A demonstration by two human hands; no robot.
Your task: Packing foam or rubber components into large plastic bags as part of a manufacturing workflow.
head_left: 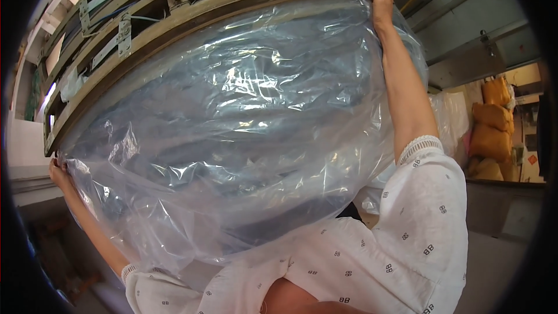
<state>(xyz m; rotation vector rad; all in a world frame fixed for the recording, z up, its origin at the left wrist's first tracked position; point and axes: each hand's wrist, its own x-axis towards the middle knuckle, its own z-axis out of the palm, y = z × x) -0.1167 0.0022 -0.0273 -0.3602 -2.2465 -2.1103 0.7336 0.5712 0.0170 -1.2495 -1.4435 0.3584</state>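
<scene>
Hands grip clear plastic at both ends of a frame barring the front; orange bundles sit right.

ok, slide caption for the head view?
Left hand and right hand at opposite ends of a bracketed frame, crinkled clear plastic film between them.

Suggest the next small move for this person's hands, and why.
Probably ease the clear plastic slightly further over the wooden frame, both hands together. The left hand and right hand appear to grip it near opposite ends of the near beam, while the metal brackets beyond that beam are uncovered.
</scene>
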